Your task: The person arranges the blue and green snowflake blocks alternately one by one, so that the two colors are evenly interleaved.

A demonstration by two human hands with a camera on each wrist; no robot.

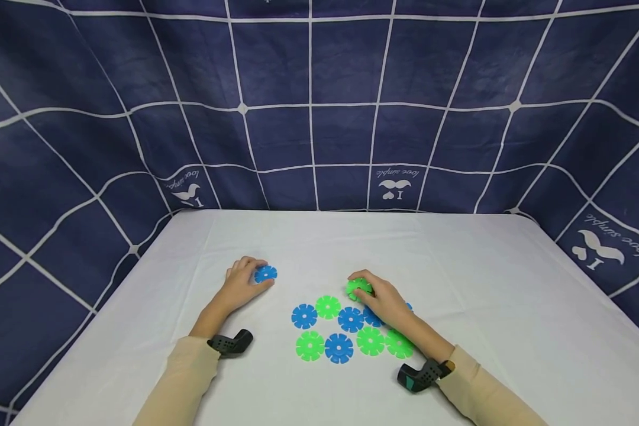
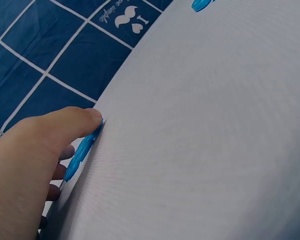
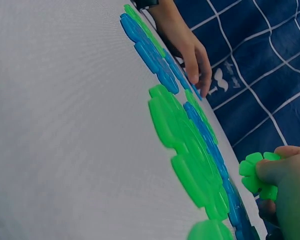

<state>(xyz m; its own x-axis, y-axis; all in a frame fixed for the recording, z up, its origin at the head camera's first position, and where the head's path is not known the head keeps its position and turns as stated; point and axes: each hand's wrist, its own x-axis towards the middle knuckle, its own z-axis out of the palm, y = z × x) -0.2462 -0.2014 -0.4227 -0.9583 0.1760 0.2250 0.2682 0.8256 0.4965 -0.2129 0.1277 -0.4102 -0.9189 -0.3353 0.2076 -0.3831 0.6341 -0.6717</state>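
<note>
Off to the left on the white table, my left hand [image 1: 241, 284] has its thumb and fingers around a blue notched building disc [image 1: 266, 274]. In the left wrist view, the thumb is at the upper edge of that blue disc [image 2: 82, 155], which lies low against the cloth with fingertips behind it. My right hand [image 1: 387, 300] pinches a green notched building disc [image 1: 355, 286] between thumb and fingers, beyond the other discs. The right wrist view shows this green disc [image 3: 250, 172] tilted up in the grip, with the thumb across its face.
Between the arms, several blue discs [image 1: 338, 348] and green discs [image 1: 310, 346] lie flat in two loose rows. My right hand and forearm partly cover a blue disc [image 1: 373, 316] and a green disc [image 1: 399, 344]. A dark blue checked cloth [image 1: 277, 136] hangs around the white table [image 1: 277, 390].
</note>
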